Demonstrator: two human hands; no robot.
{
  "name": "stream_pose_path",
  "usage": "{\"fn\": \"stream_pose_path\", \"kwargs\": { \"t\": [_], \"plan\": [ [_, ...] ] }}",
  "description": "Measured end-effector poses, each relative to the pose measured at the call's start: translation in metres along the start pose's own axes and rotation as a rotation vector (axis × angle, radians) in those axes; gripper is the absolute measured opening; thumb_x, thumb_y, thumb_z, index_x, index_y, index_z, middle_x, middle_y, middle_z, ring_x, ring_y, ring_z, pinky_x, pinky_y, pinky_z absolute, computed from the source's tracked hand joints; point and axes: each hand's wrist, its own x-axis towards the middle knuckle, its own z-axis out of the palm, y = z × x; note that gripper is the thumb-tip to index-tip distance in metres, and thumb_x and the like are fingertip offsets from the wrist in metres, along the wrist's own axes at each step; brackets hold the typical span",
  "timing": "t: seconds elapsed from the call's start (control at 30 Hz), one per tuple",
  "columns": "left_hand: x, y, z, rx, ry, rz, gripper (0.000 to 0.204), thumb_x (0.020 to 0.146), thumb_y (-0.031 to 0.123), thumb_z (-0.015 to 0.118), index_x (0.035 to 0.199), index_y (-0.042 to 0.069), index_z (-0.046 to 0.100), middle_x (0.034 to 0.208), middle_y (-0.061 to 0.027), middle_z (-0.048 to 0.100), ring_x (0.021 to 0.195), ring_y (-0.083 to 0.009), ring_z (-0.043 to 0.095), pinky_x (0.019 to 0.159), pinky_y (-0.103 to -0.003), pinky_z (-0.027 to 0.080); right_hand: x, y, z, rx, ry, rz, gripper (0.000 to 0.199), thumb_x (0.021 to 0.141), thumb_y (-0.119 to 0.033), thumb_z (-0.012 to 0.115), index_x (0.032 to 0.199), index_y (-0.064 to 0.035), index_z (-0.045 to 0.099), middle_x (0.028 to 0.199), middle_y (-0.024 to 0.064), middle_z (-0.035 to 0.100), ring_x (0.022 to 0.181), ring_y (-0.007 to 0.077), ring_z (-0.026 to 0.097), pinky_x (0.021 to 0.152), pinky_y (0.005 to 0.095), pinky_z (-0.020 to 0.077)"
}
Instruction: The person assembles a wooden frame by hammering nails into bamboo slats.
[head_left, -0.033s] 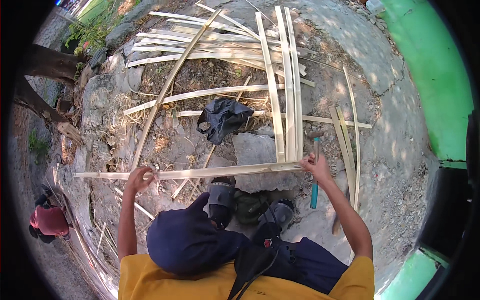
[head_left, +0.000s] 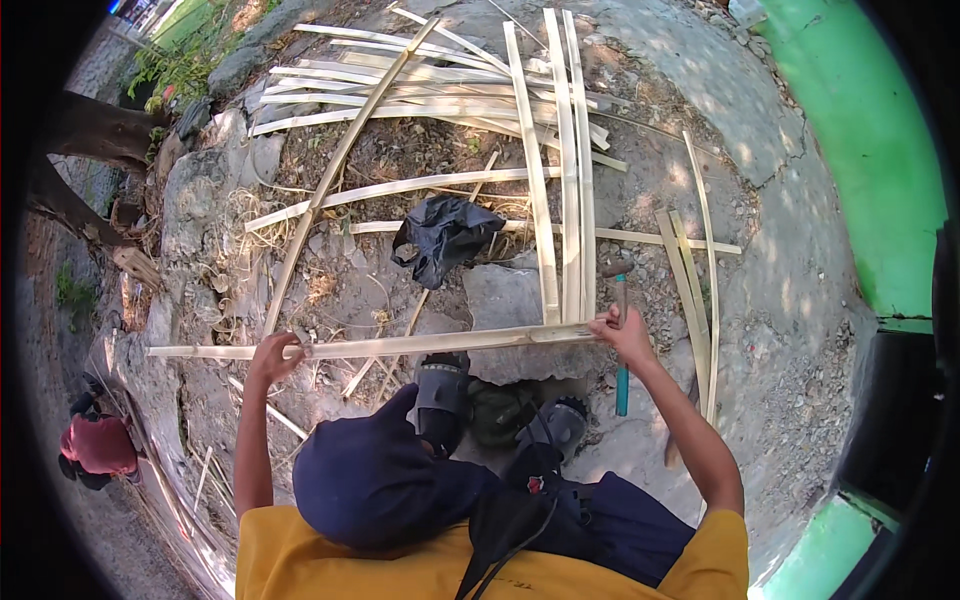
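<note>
A long pale bamboo strip (head_left: 420,345) runs crosswise before me. My left hand (head_left: 273,358) pinches it near its left part, the tip sticking out beyond the fingers. At its right end my right hand (head_left: 625,336) has its fingers closed on the strip. A hammer (head_left: 622,388) with a teal handle is also held in that hand, handle pointing toward me and head beyond the knuckles. Three upright bamboo strips (head_left: 570,200) lie with their near ends at the held strip's right part. Another long strip (head_left: 345,165) slants away from near my left hand.
More bamboo strips (head_left: 400,112) lie piled at the far side. A black plastic bag (head_left: 445,240) sits mid-ground beside a flat stone slab (head_left: 510,300). Loose strips (head_left: 690,290) rest at right, near a green wall (head_left: 860,150). Another person (head_left: 100,444) is at far left.
My right hand, with the hammer, has shifted slightly left along the strip's end. The left hand keeps its hold, nearly still.
</note>
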Motion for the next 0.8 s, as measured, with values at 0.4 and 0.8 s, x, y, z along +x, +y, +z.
{"fn": "stream_pose_path", "kwargs": {
  "t": [0.4,0.8],
  "plan": [
    [0.068,0.108,0.020,-0.476,0.134,0.187,0.031,0.091,0.009,0.073,0.121,0.004,0.068,0.111,-0.0117,0.072,0.101,-0.0262,0.071,0.090,-0.040,0.058,0.016,0.017,0.023,-0.698,0.352,-0.061,0.035,0.089,-0.018,0.082,0.110,0.0048,0.067,0.113,0.0187,0.078,0.099,0.0291,0.078,0.089,0.0415,0.0601],
    [0.251,0.383,0.109,-0.913,0.141,0.346,0.082,0.105,0.014,0.062,0.163,-0.010,0.009,0.164,-0.0355,0.033,0.155,-0.0351,0.036,0.126,-0.042,0.032,0.116,0.022,0.052,-0.016,0.379,-0.175,0.036,0.086,0.012,0.074,0.104,-0.0006,0.046,0.141,0.0353,0.060,0.133,0.0383,0.062,0.110,0.0449,0.0545]
  ]
}}
